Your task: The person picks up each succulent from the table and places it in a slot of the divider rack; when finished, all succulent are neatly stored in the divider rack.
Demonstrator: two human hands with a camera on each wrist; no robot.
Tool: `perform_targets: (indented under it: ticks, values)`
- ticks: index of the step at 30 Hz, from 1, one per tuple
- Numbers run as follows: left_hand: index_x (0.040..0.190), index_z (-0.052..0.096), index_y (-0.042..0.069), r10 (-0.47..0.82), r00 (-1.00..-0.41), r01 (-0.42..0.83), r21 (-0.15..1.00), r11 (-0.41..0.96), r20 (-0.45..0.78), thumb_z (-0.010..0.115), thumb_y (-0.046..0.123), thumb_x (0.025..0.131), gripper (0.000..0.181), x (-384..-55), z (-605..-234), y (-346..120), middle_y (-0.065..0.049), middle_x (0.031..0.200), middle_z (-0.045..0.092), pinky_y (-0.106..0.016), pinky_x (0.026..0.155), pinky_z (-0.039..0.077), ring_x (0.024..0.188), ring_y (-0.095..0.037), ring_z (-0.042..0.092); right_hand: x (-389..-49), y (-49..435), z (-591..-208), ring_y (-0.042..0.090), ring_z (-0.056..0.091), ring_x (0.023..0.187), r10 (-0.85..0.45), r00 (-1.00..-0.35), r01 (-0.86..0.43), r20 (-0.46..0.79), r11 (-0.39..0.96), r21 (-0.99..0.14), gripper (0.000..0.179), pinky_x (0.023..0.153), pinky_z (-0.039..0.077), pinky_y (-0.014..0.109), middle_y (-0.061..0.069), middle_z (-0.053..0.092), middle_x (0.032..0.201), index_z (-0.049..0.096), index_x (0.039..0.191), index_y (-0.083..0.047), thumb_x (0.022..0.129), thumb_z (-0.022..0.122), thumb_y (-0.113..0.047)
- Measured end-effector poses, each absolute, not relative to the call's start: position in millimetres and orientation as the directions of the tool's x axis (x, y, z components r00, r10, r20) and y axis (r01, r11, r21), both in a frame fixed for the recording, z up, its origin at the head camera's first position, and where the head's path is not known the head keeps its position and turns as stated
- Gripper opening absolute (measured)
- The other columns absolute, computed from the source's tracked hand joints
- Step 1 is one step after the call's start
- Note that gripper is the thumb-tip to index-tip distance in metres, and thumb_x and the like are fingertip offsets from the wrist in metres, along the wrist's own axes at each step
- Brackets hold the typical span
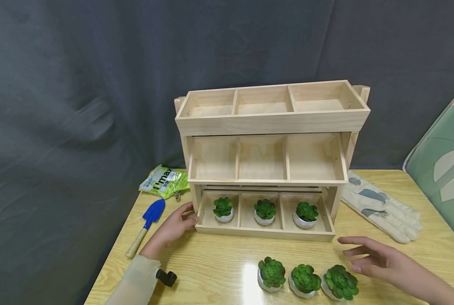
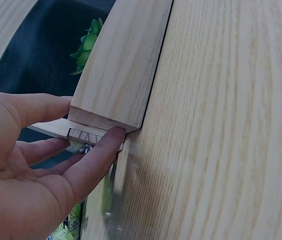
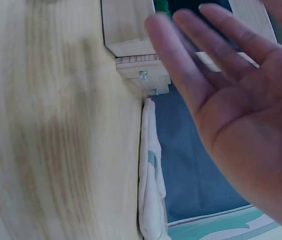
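A three-tier wooden plant stand [image 1: 272, 125] stands on the table, each tier split into three compartments. In its bottom tier sit three small potted succulents, one per compartment: left [image 1: 223, 207], middle [image 1: 265, 210] and right [image 1: 305, 214]. My left hand [image 1: 177, 224] holds the bottom tray's left front corner [image 2: 113, 100], fingertips against its end. My right hand [image 1: 383, 260] hovers with spread, slightly bent fingers off the stand's right front corner, holding nothing. Just left of it, three more potted succulents [image 1: 271, 273], [image 1: 305, 279], [image 1: 340, 281] are lined up before the stand.
Left of the stand lie a blue trowel [image 1: 148, 220] with a wooden handle and a green-yellow bag [image 1: 166, 181]. White-grey gloves [image 1: 381, 205] lie on the right. A dark curtain [image 1: 97, 84] hangs behind, and a leaf-patterned panel [image 1: 446, 156] borders the table's right side.
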State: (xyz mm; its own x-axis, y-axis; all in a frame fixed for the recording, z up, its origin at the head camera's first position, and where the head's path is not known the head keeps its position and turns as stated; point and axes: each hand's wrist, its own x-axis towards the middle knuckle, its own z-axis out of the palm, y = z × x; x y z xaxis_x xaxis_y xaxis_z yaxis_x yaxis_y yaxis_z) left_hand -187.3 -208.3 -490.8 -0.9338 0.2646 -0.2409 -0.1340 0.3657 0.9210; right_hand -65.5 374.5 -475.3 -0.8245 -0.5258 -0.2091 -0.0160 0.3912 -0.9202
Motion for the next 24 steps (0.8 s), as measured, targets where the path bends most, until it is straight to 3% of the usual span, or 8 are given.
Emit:
perform_targets:
  ticks: [3,7,11,14,16,19,21,24]
  values:
    - [0.168,0.032,0.007,0.264,-0.934,-0.132,0.921,0.365,-0.239,0.060,0.010,0.109,0.065,-187.6,-490.5,-208.3,-0.026,0.167,0.040,-0.048,0.101,0.063,0.143,-0.048,0.056,-63.3,377.1,-479.6,-0.016,0.056,0.130,-0.595,-0.777,0.023,-0.207,0.302,-0.953,0.061,0.094,0.062,0.022,-0.041,0.047,0.151,0.029,0.166,0.000,0.111,0.053,-0.003]
    - [0.168,0.032,0.006,0.268,-0.934,-0.130,0.922,0.364,-0.238,0.060,0.011,0.109,0.065,-187.5,-490.8,-208.2,-0.027,0.166,0.041,-0.047,0.101,0.063,0.142,-0.047,0.057,-62.2,380.1,-484.0,-0.018,0.054,0.130,-0.640,-0.699,0.187,-0.320,0.269,-0.945,0.066,0.100,0.060,0.022,-0.038,0.050,0.151,0.020,0.171,-0.008,0.112,0.051,-0.006]
    - [0.168,0.031,0.006,0.264,-0.934,-0.135,0.923,0.361,-0.240,0.060,0.011,0.109,0.066,-187.2,-493.1,-208.6,-0.027,0.167,0.040,-0.047,0.101,0.063,0.143,-0.047,0.057,-59.1,382.4,-491.2,0.002,0.060,0.136,-0.644,-0.653,0.288,-0.398,0.274,-0.917,0.070,0.103,0.062,0.035,-0.008,0.046,0.167,0.020,0.171,-0.009,0.110,0.053,-0.005]
    - [0.168,0.030,0.006,0.264,-0.933,-0.140,0.923,0.357,-0.243,0.059,0.011,0.109,0.066,-187.2,-494.8,-208.8,-0.027,0.167,0.039,-0.047,0.101,0.063,0.143,-0.047,0.056,-55.8,381.3,-496.3,0.020,0.060,0.140,-0.633,-0.646,0.342,-0.427,0.259,-0.903,0.074,0.102,0.063,0.037,0.007,0.042,0.169,0.021,0.171,-0.009,0.107,0.058,-0.003]
    - [0.168,0.029,0.006,0.269,-0.932,-0.137,0.924,0.356,-0.242,0.059,0.011,0.110,0.066,-187.0,-495.3,-208.8,-0.027,0.167,0.039,-0.047,0.102,0.063,0.143,-0.047,0.056,-53.6,379.8,-498.8,0.026,0.058,0.141,-0.626,-0.644,0.362,-0.440,0.257,-0.896,0.077,0.100,0.062,0.031,0.004,0.044,0.167,0.022,0.170,-0.010,0.104,0.060,-0.001]
    - [0.168,0.030,0.007,0.275,-0.931,-0.136,0.925,0.355,-0.242,0.059,0.011,0.110,0.066,-187.0,-495.5,-208.5,-0.027,0.167,0.039,-0.046,0.102,0.063,0.143,-0.046,0.057,-52.1,377.4,-501.6,0.018,0.059,0.138,-0.623,-0.645,0.351,-0.442,0.272,-0.896,0.079,0.099,0.060,0.025,-0.002,0.045,0.164,0.023,0.171,-0.010,0.103,0.063,-0.001]
    - [0.169,0.029,0.007,0.276,-0.930,-0.135,0.925,0.354,-0.241,0.058,0.011,0.110,0.066,-186.9,-495.8,-208.5,-0.027,0.167,0.039,-0.046,0.102,0.063,0.143,-0.046,0.057,-51.0,376.7,-503.0,0.012,0.060,0.135,-0.618,-0.652,0.314,-0.438,0.306,-0.899,0.079,0.103,0.060,0.034,0.003,0.045,0.164,0.024,0.170,-0.010,0.103,0.065,-0.002]
    - [0.169,0.030,0.008,0.271,-0.931,-0.138,0.924,0.357,-0.244,0.058,0.011,0.110,0.065,-186.9,-495.9,-208.3,-0.026,0.167,0.039,-0.045,0.102,0.063,0.143,-0.045,0.056,-49.7,375.9,-506.1,0.003,0.059,0.132,-0.616,-0.660,0.255,-0.430,0.354,-0.900,0.081,0.111,0.054,0.060,0.011,0.043,0.164,0.024,0.170,-0.009,0.102,0.067,-0.003]
